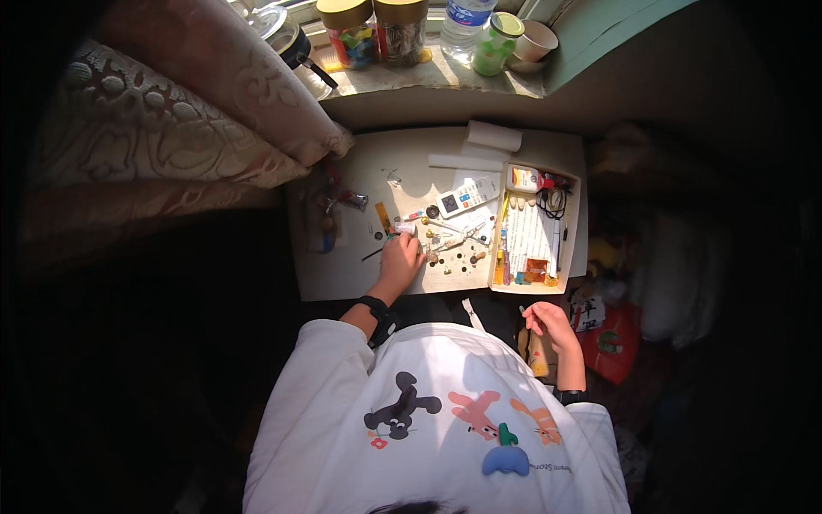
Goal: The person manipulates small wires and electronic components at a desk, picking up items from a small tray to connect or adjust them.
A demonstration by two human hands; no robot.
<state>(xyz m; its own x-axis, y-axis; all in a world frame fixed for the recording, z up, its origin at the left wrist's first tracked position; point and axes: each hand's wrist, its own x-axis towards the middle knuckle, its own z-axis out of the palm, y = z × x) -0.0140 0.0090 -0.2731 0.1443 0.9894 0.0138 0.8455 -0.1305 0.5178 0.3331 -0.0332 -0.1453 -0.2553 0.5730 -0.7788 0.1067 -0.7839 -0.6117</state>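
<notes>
My left hand (400, 264) reaches over the table with its fingers bent down and together, at a small clear-and-pink piece (405, 229). What the fingertips grip, if anything, is too small to make out. A thin dark stick (372, 254) and an orange strip (382, 214) lie beside that hand. To its right are several small dark round pieces (442, 261) and a cluster of shiny metal bits. My right hand (552, 322) hovers off the table's front edge, below the shallow box (572, 231). Its fingers curl into a pinch, perhaps around something tiny.
A white remote control (467, 197) lies left of the box, which holds a black cable (552, 204), pens and small packets. White paper rolls (494, 136) lie at the back. Jars (347, 38) and a water bottle (467, 30) stand on the windowsill. A curtain (214, 94) hangs at left.
</notes>
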